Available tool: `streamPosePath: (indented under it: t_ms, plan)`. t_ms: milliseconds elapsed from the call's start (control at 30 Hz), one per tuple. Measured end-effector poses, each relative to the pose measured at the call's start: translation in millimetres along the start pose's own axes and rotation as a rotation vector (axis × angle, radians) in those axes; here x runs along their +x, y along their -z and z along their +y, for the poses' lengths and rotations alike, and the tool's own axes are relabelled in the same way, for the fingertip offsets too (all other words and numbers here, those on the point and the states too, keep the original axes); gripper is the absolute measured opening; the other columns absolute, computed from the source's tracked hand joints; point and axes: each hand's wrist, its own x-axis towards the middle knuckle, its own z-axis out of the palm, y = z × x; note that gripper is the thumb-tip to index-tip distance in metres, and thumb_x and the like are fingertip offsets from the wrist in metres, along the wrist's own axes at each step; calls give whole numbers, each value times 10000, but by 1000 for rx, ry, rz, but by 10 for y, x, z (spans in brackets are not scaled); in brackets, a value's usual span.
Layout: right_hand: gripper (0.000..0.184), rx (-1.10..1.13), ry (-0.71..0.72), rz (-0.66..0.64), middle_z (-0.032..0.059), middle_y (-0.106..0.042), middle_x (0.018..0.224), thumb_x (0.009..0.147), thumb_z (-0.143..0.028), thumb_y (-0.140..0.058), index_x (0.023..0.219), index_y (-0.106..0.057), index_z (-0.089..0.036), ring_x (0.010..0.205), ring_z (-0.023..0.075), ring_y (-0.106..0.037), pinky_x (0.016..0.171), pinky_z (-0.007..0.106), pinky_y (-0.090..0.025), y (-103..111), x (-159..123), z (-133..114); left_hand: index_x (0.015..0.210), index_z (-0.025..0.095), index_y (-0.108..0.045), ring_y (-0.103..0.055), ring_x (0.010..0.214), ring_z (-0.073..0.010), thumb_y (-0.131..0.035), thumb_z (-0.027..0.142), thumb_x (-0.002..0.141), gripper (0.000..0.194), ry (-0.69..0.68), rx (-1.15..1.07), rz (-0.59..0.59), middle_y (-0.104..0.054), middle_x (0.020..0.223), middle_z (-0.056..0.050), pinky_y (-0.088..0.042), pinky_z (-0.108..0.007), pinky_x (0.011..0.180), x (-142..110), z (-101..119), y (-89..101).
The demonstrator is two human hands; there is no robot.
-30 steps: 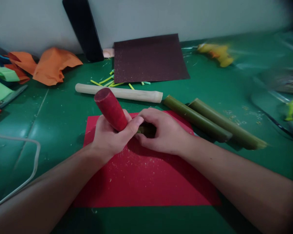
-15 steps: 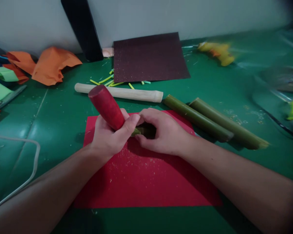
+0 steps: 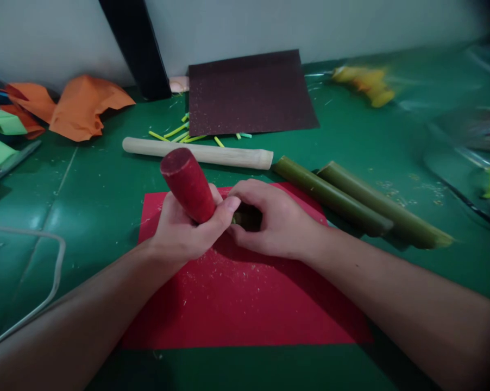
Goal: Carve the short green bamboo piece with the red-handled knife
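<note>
My left hand is wrapped round a thick red handle, whose broad flat end leans up and to the left. The tool's working end is hidden behind the fingers. My right hand curls its fingers and thumb round a short green bamboo piece, mostly covered and in shadow. Both hands touch or nearly touch at the fingertips, over a red sheet sprinkled with pale shavings.
Beyond the hands lies a pale peeled bamboo stick. Two green bamboo lengths lie to the right. A dark brown sheet rests at the back, with yellow-green bits beside it. Orange paper and a white cord are on the left.
The red handle's top has swung to the right and tilted a little more toward me. My left hand has turned with it; the right hand has hardly moved.
</note>
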Motion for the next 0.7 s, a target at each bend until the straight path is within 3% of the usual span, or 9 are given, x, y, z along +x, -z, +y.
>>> streamPosePath:
  t_ms: [267, 467, 700]
  plan:
    - [169, -12, 11, 8, 69, -688, 923, 757, -231, -647, 917, -648, -177, 866, 210, -613, 765, 348, -474, 40, 4, 3, 618, 216, -605, -583, 524, -107, -742, 199, 784, 216, -5, 44, 16, -636, 586, 37, -519, -222, 525, -26, 70, -17]
    - [157, -25, -1, 3, 63, -706, 944, 755, -252, -682, 894, -637, -196, 869, 207, -627, 790, 353, -491, 41, 12, 11, 656, 231, -626, -551, 531, -106, -727, 298, 834, 216, 59, -5, 274, -624, 625, 31, -510, -243, 546, 8, 32, -39]
    - [173, -130, 5, 26, 74, -708, 935, 785, -280, -691, 919, -672, -171, 874, 220, -620, 774, 355, -476, 14, -4, -16, 618, 222, -554, -547, 531, -130, -690, 493, 855, 385, 88, -32, 186, -541, 545, 16, -448, -264, 478, -6, -2, 62]
